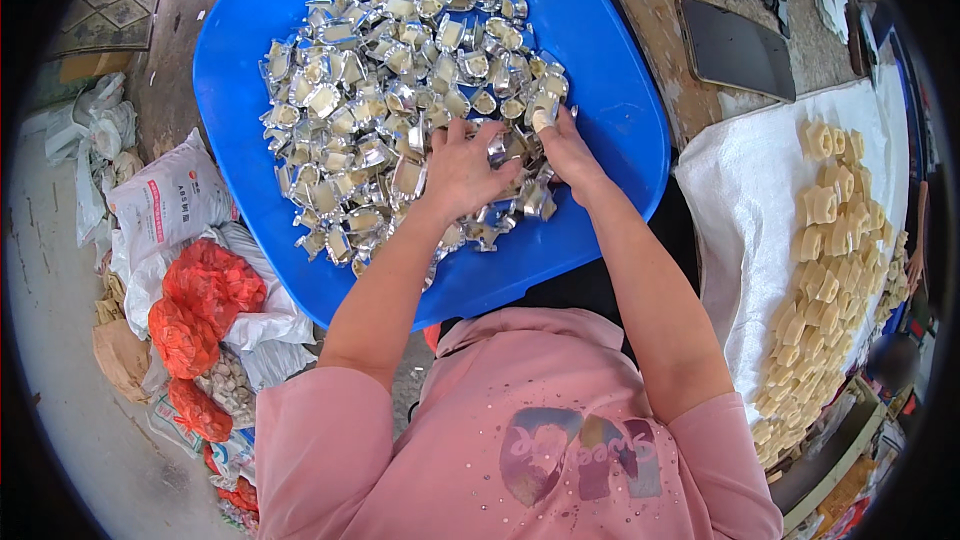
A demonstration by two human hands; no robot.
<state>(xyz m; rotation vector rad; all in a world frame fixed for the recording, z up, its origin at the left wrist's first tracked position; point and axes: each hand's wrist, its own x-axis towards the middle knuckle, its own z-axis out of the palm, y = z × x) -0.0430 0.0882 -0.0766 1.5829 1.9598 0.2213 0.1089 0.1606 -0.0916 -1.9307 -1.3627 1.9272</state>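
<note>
A large blue plastic tub (615, 70) is in front of me, heaped with small shiny silver parts (340, 100) that have cream-coloured inner faces. My left hand (465, 178) rests on the near right part of the heap, fingers spread and thumb apart, touching several parts. Just to its right, my right hand (572, 155) is closed at the fingertips around a silver-and-cream part (544, 108). Its fingers are partly hidden, so the exact grip is hard to make out.
At the right, many cream-coloured pieces (825, 280) lie on a white woven sheet (730, 190). A dark phone-like slab (738, 48) lies on the worn wooden surface beyond. Red plastic bags (212, 290) and a white printed sack (170, 195) crowd the left of the tub.
</note>
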